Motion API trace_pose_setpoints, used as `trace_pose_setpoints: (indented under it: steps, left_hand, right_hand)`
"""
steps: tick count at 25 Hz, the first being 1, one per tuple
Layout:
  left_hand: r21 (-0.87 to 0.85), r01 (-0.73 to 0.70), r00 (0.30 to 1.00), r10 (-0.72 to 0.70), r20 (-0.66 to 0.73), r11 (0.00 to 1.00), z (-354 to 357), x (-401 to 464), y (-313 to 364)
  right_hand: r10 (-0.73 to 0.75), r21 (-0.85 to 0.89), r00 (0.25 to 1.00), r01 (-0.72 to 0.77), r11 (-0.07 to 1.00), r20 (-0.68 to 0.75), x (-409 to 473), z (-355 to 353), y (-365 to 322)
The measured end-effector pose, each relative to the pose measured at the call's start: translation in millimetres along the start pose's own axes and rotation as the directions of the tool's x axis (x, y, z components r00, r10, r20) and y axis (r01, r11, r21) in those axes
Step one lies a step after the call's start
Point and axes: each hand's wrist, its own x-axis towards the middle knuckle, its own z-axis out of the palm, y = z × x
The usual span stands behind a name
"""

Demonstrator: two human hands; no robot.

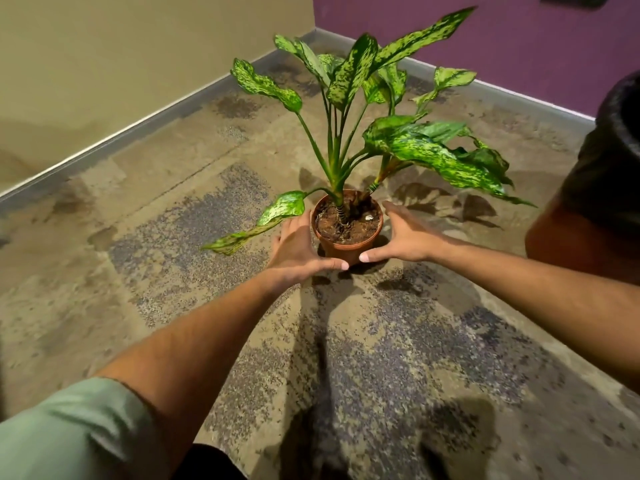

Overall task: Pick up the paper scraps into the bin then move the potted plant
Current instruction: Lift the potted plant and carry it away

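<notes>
A potted plant (347,233) with long speckled green leaves stands in a small terracotta pot on the patchy carpet, near the room's corner. My left hand (298,247) cups the pot's left side and my right hand (403,237) its right side, thumbs meeting at the near base. Both hands wrap the pot and touch it. Whether the pot rests on the floor or hangs just above it, I cannot tell. No paper scraps and no bin are in view.
A beige wall (138,64) with a grey skirting runs along the left and a purple wall (519,46) along the back right, meeting in the corner behind the plant. Another person's dark-haired head (613,161) intrudes at the right edge. Worn carpet (207,306) spreads all around.
</notes>
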Motion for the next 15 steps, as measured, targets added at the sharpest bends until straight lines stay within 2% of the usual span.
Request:
trace_pose_setpoints:
  steps: [2, 4, 6, 9, 11, 15]
  left_hand:
    - [-0.077, 0.019, 0.999, -0.015, 0.046, 0.997, -3.8, 4.4, 1.7]
    - [-0.106, 0.048, 0.992, -0.035, 0.122, 0.993, -4.6, 9.0, 1.2]
    - [-0.048, 0.056, 0.990, -0.049, 0.129, 0.997, -4.0, 13.7, -4.5]
    - [0.099, 0.020, 0.999, -0.023, 0.032, 0.995, -7.1, 20.8, -8.0]
    - [0.153, -0.004, 1.000, 0.000, 0.023, 0.988, -6.5, 22.5, -6.0]
    - [0.004, -0.097, 0.992, 0.096, 0.081, 0.995, -7.9, 27.1, 3.9]
  right_hand:
    - [-0.038, 0.046, 0.999, 0.038, 0.998, -0.017, 6.7, 4.1, -1.1]
    - [-0.031, 0.021, 0.997, 0.032, 0.999, -0.067, 15.8, 8.8, -0.7]
    - [-0.020, -0.016, 0.994, 0.018, 1.000, -0.109, 24.6, 14.0, 3.2]
    - [-0.018, -0.067, 0.990, 0.009, 0.998, -0.142, 37.4, 20.4, 6.9]
    - [-0.014, -0.102, 0.987, -0.002, 0.995, -0.161, 39.9, 20.0, 5.9]
    - [-0.017, -0.129, 0.985, -0.005, 0.992, -0.171, 37.9, 18.5, -2.9]
